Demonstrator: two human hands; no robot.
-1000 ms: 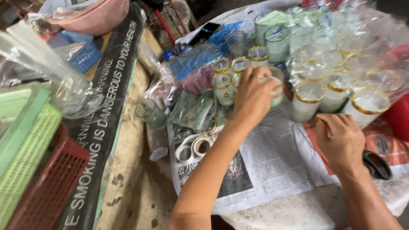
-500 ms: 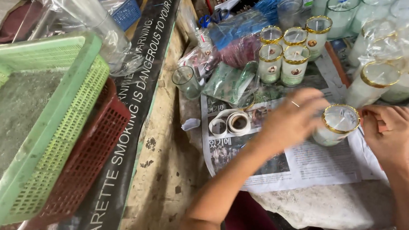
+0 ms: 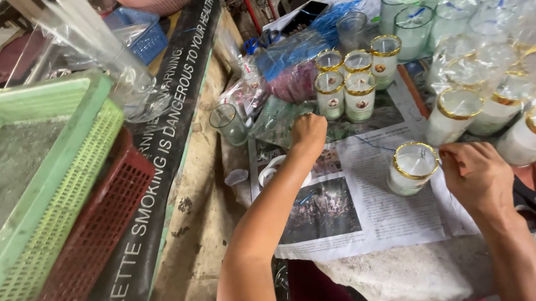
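You are looking down at a small, crowded packing workbench, the sort found in a home workshop or market stall. Newspaper [image 3: 369, 206] covers a rough stone slab [image 3: 433, 270] as a work surface. Many gold-rimmed glass candles [image 3: 345, 82] stand in rows, some already wrapped in clear plastic [image 3: 495, 59]. Stacked green and red plastic baskets [image 3: 56, 198] sit to the left, beside loose cellophane bags [image 3: 110, 61] and a printed black banner [image 3: 158, 162] laid over worn wood.
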